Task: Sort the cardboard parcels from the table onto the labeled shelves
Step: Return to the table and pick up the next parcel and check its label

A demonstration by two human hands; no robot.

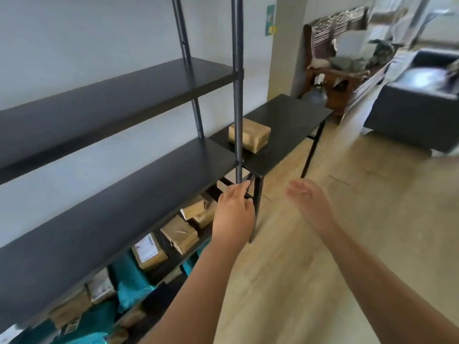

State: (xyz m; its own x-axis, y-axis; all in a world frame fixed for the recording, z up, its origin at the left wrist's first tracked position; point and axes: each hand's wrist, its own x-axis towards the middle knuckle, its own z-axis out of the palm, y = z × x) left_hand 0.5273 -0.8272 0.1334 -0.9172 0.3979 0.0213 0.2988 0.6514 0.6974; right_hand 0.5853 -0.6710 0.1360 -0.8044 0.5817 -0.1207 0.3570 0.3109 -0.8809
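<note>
Pale wood-look flooring point(310, 256) is filling the nearest part of the view, and both forearms are extending over it toward the furniture ahead. Left hand point(234, 212) is reaching forward with fingers loosely spread, holding nothing, close to the front upright point(238, 95) of the black shelf unit point(111, 194). Right hand point(308, 202) is also open and empty, blurred, hanging over the floor well apart from any parcel. Low down on the left, several stored parcels point(180, 235) are lying on the bottom shelf among teal bags point(129, 281); whether each one matches its shelf label cannot be read. Middle and upper shelves are showing bare surfaces. Farther on, the black table point(293, 120) is carrying one remaining parcel point(250, 135), resting near the end that adjoins the shelf unit. Judging from this layout, sorting is nearing completion, with one visible parcel awaiting pickup and placement.
</note>
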